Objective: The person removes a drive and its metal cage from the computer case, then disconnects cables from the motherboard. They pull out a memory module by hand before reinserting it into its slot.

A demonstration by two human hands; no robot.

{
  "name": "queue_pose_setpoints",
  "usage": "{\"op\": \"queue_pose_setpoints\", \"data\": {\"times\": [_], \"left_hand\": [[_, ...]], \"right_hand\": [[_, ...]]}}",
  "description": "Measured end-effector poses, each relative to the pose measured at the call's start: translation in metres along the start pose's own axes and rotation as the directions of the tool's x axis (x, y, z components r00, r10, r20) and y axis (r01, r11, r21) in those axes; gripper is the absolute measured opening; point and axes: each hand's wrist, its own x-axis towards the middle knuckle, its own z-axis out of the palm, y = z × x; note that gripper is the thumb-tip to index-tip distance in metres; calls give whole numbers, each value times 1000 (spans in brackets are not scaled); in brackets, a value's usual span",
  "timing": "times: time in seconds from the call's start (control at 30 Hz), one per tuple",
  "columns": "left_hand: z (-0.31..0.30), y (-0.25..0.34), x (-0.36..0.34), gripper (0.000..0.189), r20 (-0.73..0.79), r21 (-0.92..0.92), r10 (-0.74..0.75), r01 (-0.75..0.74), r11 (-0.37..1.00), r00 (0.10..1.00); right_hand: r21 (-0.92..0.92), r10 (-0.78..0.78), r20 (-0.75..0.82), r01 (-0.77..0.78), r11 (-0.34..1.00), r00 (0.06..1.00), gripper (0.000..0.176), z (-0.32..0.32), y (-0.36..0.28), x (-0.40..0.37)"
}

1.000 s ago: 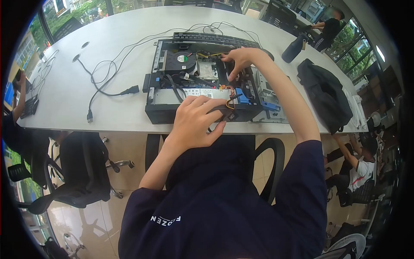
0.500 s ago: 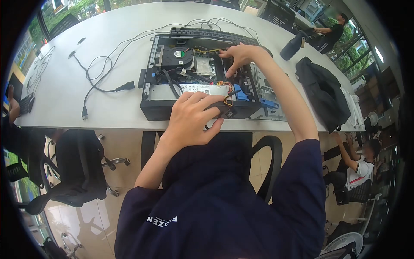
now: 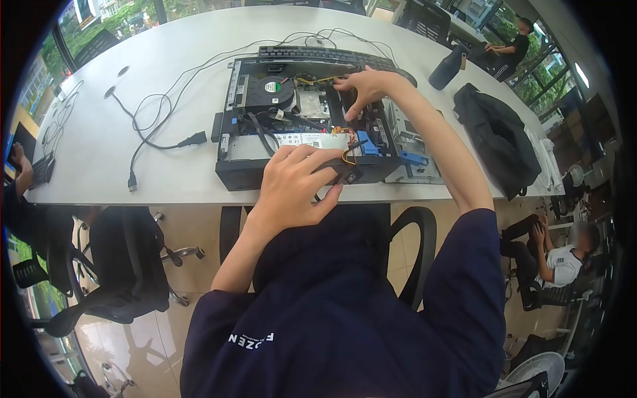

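Observation:
An opened black desktop computer case [image 3: 242,174] lies on the table, its inside facing up. My left hand [image 3: 295,182] is curled over the front edge, fingers on top and thumb lower, beside thin yellow and red wires [image 3: 348,156]. Inside the case, my right hand [image 3: 365,89] reaches from the right. Its thumb and fingers span a dark strip-shaped part [image 3: 336,106], largely hidden, whose kind I cannot make out. Left of that part are a metal square [image 3: 310,105] and a round fan [image 3: 269,91]. A silver labelled drive [image 3: 312,140] lies near the front, beside a blue latch [image 3: 369,144].
Behind the case is a black keyboard [image 3: 318,54]. A metal panel [image 3: 415,142] lies to its right, then a black bag [image 3: 494,139] and a dark bottle [image 3: 448,67]. Loose cables [image 3: 156,142] lie left. Other people sit nearby, one person's hand [image 3: 23,169] at far left.
Both hands keep nearly the same positions on the computer case. The camera view has shifted slightly. At right, a seated person in the background has changed arm posture.

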Motion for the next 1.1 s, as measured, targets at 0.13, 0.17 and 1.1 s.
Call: {"op": "queue_pose_setpoints", "data": {"times": [0.13,0.17,1.1], "left_hand": [[0,0,0,13,12,-3,-10,10,1000,1000],[0,-1,1,13,10,0,-12,12,1000,1000],[-2,0,17,16,68,-104,-61,68,992,996]], "right_hand": [[27,-13,-24,14,1000,1000,119,4,0,-3],[24,-17,-25,18,1000,1000,119,0,0,-2],[24,-61,-68,62,998,996,112,2,0,-10]]}}
